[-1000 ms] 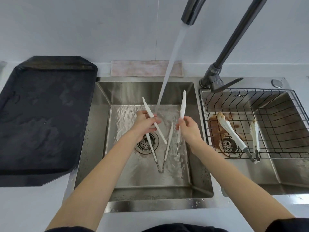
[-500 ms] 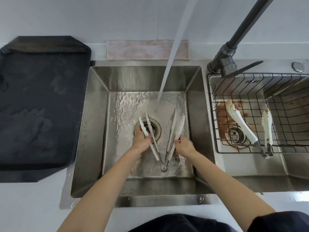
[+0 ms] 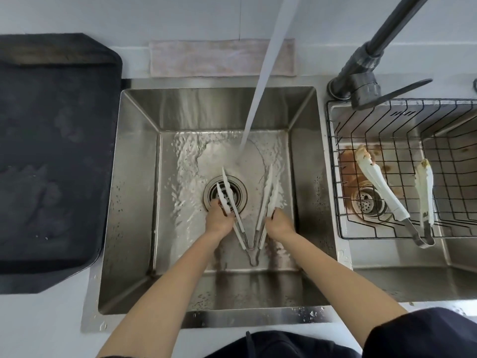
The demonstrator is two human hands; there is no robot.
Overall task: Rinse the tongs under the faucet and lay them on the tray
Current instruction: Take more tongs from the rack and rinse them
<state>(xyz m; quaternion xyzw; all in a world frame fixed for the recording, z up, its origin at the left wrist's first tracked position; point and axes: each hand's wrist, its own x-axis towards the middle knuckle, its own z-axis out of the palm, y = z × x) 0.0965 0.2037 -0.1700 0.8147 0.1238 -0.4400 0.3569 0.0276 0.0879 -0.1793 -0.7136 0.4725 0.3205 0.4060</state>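
White tongs with a metal hinge lie low in the left sink, spread in a V with the tips pointing away from me. My left hand grips the left arm over the drain, and my right hand grips the right arm. Two white blades show on each side; I cannot tell whether that is a second pair or a reflection. Water from the faucet strikes the sink floor just beyond the left tips. The black tray sits on the counter to the left.
A wire basket in the right sink holds another pair of white tongs with brown soiling. A pinkish cloth lies behind the left sink. The faucet lever sticks out over the basket.
Both hands have dropped from under the stream to the sink floor, and the tongs' arms now lie flatter and lower. Since half a second ago the hands have barely moved.
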